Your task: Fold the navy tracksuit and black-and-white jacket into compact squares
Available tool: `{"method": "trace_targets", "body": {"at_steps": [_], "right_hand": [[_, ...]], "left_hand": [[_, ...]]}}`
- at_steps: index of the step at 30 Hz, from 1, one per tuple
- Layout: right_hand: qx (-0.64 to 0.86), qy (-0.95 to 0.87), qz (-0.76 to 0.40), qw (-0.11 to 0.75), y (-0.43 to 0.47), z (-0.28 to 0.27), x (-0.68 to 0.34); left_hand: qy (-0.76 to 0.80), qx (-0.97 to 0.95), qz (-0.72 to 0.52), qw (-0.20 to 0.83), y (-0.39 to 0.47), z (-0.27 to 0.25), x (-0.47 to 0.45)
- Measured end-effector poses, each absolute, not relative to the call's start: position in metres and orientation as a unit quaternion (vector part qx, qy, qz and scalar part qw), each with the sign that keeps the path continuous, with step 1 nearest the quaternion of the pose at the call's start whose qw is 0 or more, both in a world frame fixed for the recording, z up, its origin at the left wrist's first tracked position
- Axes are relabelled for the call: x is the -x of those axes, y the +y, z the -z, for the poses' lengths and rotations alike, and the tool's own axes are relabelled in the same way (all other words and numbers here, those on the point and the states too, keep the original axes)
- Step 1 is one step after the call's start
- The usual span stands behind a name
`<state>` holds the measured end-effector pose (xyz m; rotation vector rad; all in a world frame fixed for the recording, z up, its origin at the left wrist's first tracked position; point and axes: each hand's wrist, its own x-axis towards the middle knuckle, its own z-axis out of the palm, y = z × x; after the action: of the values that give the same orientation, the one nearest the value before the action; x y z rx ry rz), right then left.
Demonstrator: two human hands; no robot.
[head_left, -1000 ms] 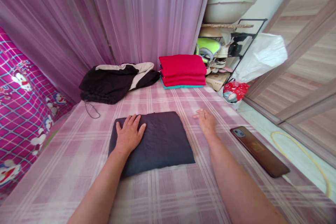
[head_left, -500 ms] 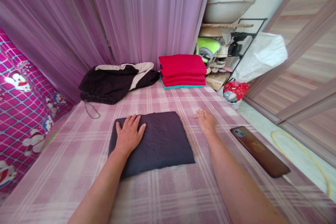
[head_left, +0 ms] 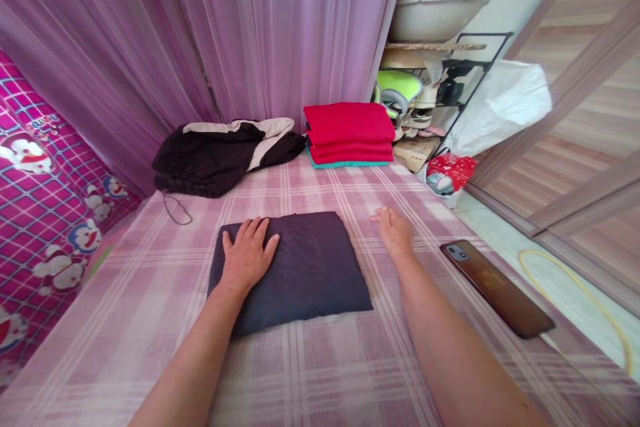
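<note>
A dark navy folded garment (head_left: 310, 267) lies flat as a rough rectangle on the pink plaid cloth (head_left: 300, 380). My left hand (head_left: 247, 253) rests palm down on its left part, fingers spread. To the right of the garment, apart from it, my right hand (head_left: 394, 230) sits on the plaid cloth with its fingers loosely bent and pointing left; nothing shows in it. Farther back are a black and white garment (head_left: 215, 157), with a thin cord hanging off it, and a stack of red folded clothes (head_left: 350, 127) with a teal piece at the bottom.
A brown phone (head_left: 495, 287) with a white cable lies at the right edge. Purple curtains (head_left: 280, 33) hang behind. At the back right stands a black rack (head_left: 465, 103) with shoes and a large basin (head_left: 440, 10), beside a white bag (head_left: 510, 103). A yellow cord (head_left: 580, 280) lies on the floor.
Both hands and the navy garment stay in place. Only the camera view has shifted very slightly.
</note>
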<state>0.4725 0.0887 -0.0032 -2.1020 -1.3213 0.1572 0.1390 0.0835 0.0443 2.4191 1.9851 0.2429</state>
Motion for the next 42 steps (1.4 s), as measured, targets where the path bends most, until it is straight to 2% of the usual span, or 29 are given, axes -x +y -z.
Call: {"method": "trace_targets", "body": {"at_steps": [12, 21, 38, 42], "right_hand": [[0.79, -0.505, -0.047, 0.344, 0.091, 0.01, -0.476], [0.813, -0.486, -0.03, 0.319, 0.092, 0.013, -0.477], [0.803, -0.489, -0.023, 0.34, 0.094, 0.017, -0.479], [0.809, -0.492, -0.009, 0.322, 0.094, 0.016, -0.478]], "left_hand": [[0.632, -0.771, -0.078, 0.005, 0.083, -0.046, -0.14], [0.632, -0.771, -0.077, 0.003, 0.083, -0.047, -0.14], [0.633, -0.77, -0.078, -0.006, 0.083, -0.046, -0.14], [0.632, -0.771, -0.079, -0.005, 0.083, -0.046, -0.14]]}}
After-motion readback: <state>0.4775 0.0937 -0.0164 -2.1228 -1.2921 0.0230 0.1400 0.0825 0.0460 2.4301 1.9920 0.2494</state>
